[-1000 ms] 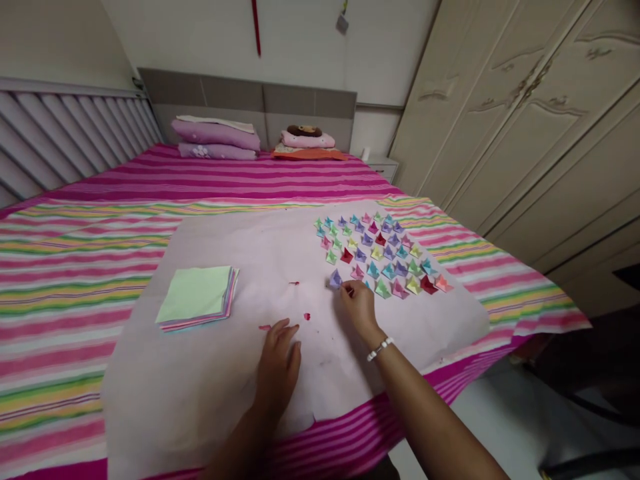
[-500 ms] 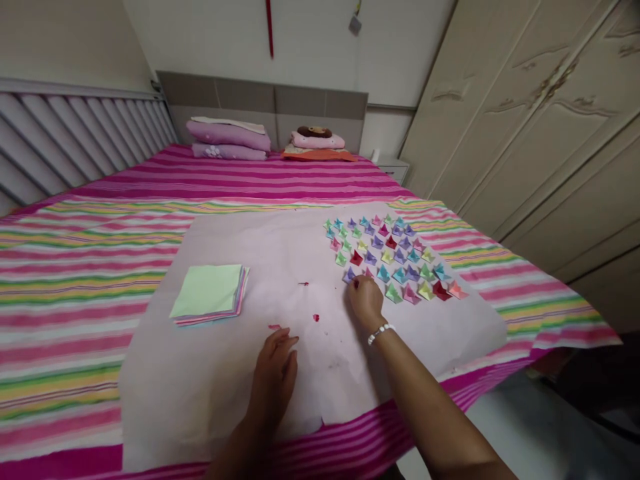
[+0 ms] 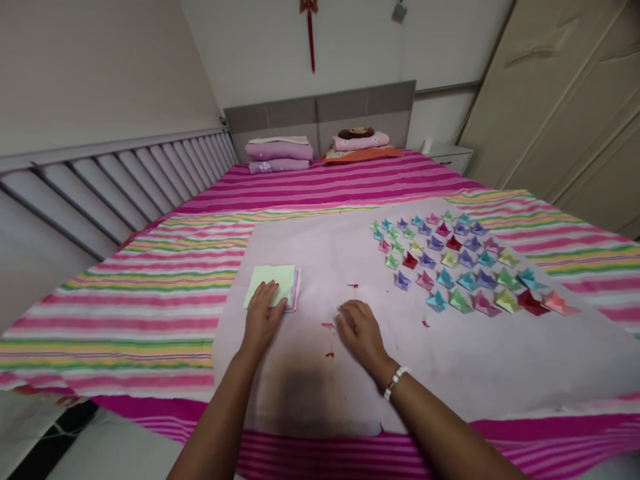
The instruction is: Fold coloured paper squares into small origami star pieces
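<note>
My left hand (image 3: 261, 317) rests on the stack of square paper (image 3: 280, 277), with fingers spread over its near part. Pale green is the top sheet, and pink and other coloured edges show beneath. To the right, my right hand (image 3: 363, 333) hovers at or just above a large pale sheet (image 3: 300, 233). Its fingers are loosely curled, the thumb stands a little apart, and nothing shows between them. A pink paper scrap (image 3: 327, 325) lies by its fingertips. Further right sit several folded paper boats (image 3: 461, 301) in rows, a blue boat (image 3: 437, 302) at the front row's left end.
Small red scraps (image 3: 330, 355) dot the pale sheet, which covers part of a striped bedspread (image 3: 165, 313). A slatted rail (image 3: 165, 163) runs along the left. Folded bedding (image 3: 280, 152) lies by the headboard (image 3: 290, 113); a wardrobe (image 3: 565, 100) stands at right.
My right hand has left the boats and come back toward the middle. My left hand has moved forward onto the paper stack. The view has turned left, and the front-row blue boat now shows.
</note>
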`<action>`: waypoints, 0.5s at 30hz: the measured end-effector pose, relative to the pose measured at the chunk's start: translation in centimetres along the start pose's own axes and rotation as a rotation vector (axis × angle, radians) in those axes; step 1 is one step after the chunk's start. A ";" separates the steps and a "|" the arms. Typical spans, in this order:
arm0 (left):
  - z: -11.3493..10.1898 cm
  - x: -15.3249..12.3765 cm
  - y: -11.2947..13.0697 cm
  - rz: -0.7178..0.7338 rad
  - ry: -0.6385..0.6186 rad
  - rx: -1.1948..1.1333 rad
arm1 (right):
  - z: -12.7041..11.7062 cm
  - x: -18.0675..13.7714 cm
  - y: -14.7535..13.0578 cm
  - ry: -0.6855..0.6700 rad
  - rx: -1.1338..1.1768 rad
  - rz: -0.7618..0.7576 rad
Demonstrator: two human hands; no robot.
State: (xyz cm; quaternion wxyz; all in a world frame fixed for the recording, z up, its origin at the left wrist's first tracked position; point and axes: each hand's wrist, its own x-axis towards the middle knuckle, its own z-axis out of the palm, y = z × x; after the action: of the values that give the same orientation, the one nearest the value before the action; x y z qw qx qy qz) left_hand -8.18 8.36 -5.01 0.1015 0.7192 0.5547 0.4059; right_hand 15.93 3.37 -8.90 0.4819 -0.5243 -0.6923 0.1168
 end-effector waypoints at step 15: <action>0.0 0.3 -3.1 -0.174 -0.221 -0.139 | 1.8 -0.3 1.1 0.009 0.051 0.072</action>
State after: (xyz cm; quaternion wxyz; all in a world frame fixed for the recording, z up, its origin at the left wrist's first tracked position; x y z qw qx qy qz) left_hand -10.41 9.77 -6.71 0.2464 0.7001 0.5708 0.3513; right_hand 15.21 4.21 -10.66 0.4936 -0.5367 -0.6678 0.1494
